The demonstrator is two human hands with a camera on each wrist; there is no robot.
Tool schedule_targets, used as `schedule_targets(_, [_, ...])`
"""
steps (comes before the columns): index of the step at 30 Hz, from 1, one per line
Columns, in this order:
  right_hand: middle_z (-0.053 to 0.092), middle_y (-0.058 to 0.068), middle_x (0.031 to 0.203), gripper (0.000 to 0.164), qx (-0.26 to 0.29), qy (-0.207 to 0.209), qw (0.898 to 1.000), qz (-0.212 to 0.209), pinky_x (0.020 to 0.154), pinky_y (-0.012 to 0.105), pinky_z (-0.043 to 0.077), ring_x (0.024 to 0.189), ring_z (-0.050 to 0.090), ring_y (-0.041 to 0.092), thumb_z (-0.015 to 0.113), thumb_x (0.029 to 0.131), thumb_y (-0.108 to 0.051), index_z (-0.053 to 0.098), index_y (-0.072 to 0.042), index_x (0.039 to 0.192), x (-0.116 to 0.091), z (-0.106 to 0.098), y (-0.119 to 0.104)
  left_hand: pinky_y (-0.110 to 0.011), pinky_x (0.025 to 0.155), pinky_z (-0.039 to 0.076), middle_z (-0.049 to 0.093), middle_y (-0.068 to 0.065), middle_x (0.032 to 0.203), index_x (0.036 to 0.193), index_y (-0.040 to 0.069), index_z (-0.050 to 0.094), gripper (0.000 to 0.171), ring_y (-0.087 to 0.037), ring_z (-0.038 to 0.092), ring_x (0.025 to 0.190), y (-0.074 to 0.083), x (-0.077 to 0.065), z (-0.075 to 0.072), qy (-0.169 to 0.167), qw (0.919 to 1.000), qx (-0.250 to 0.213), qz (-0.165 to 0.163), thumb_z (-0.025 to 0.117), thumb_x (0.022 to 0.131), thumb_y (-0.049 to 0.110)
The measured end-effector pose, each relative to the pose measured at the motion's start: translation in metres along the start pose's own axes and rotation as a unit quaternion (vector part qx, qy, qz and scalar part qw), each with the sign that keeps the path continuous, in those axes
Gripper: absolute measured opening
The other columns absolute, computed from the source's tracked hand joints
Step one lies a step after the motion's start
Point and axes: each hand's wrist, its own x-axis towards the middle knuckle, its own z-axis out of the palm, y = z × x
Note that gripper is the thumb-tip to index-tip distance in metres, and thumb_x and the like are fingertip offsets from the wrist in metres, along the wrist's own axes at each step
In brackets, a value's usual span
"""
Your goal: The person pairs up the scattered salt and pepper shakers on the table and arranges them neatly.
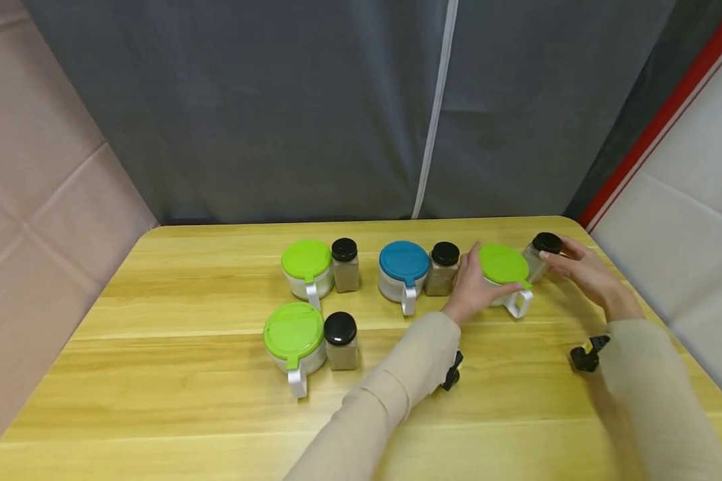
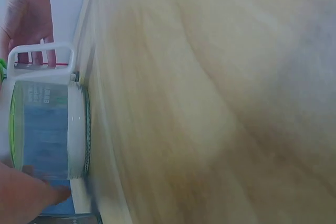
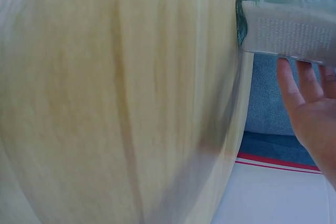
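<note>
At the right of the back row stands a clear seasoning pot with a green lid [image 1: 503,263] and a white handle [image 1: 520,305]. My left hand [image 1: 476,288] grips this pot, its thumb reaching across the front of the lid toward the handle. The left wrist view shows the pot's glass body [image 2: 46,129] with fingers beside it. Just right of it, a square spice jar with a black lid [image 1: 546,242] leans a little. My right hand [image 1: 592,272] holds that jar from its right side. Printed text covers the jar's wall [image 3: 289,27] in the right wrist view.
A blue-lidded pot [image 1: 404,262] and a spice jar [image 1: 442,270] stand left of my left hand. Further left are two green-lidded pots [image 1: 307,260], each beside a black-lidded jar [image 1: 345,266]. A grey curtain [image 1: 277,113] hangs behind the wooden table [image 1: 156,374].
</note>
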Motion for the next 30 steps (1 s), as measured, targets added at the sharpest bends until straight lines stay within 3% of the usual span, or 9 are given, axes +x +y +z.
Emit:
schedule_targets(3, [0.018, 0.017, 0.137, 0.069, 0.003, -0.003, 1.0, 0.0, 0.089, 0.024, 0.038, 0.094, 0.043, -0.009, 0.048, 0.091, -0.029, 0.008, -0.002, 0.141, 0.0, -0.001, 0.001, -0.023, 0.087, 0.037, 0.035, -0.001, 0.121, 0.136, 0.014, 0.023, 0.095, -0.012, 0.041, 0.108, 0.001, 0.0, 0.0, 0.003, 0.9995, 0.031, 0.008, 0.073, 0.063, 0.048])
schedule_targets(8, [0.022, 0.011, 0.135, 0.069, 0.019, 0.0, 1.0, 0.005, 0.089, 0.025, 0.037, 0.094, 0.043, -0.011, 0.05, 0.09, -0.029, 0.01, -0.003, 0.141, -0.001, -0.001, 0.001, -0.021, 0.085, 0.038, 0.039, 0.001, 0.121, 0.134, 0.013, 0.027, 0.095, -0.011, 0.044, 0.106, 0.003, -0.001, 0.0, 0.001, 0.9957, 0.09, 0.023, 0.072, 0.061, 0.054])
schedule_targets(14, [0.008, 0.02, 0.142, 0.071, -0.004, -0.008, 1.0, -0.001, 0.09, 0.029, 0.037, 0.092, 0.044, -0.011, 0.048, 0.091, -0.03, 0.006, -0.003, 0.141, -0.003, -0.001, 0.0, -0.022, 0.081, 0.042, 0.046, 0.002, 0.12, 0.134, 0.013, 0.031, 0.097, -0.012, 0.048, 0.103, 0.003, -0.006, 0.001, 0.001, 0.9871, 0.155, 0.042, 0.065, 0.059, 0.065])
schedule_targets(23, [0.015, 0.022, 0.14, 0.07, -0.049, -0.002, 0.999, -0.009, 0.093, 0.047, 0.03, 0.088, 0.048, -0.008, 0.048, 0.09, -0.035, 0.012, -0.003, 0.141, -0.006, 0.0, -0.003, -0.021, 0.079, 0.043, 0.049, 0.003, 0.117, 0.133, 0.014, 0.034, 0.097, -0.011, 0.05, 0.1, 0.002, -0.013, 0.002, 0.008, 0.9803, 0.189, 0.058, 0.062, 0.057, 0.069])
schedule_targets(30, [0.023, 0.019, 0.135, 0.062, -0.057, 0.005, 0.998, -0.026, 0.08, 0.021, 0.042, 0.09, 0.051, -0.005, 0.048, 0.091, -0.029, 0.018, -0.002, 0.139, -0.01, -0.006, 0.0, -0.02, 0.076, 0.042, 0.051, 0.007, 0.113, 0.131, 0.017, 0.038, 0.092, -0.007, 0.05, 0.096, 0.006, -0.018, 0.0, -0.02, 0.9766, 0.2, 0.078, 0.064, 0.058, 0.068])
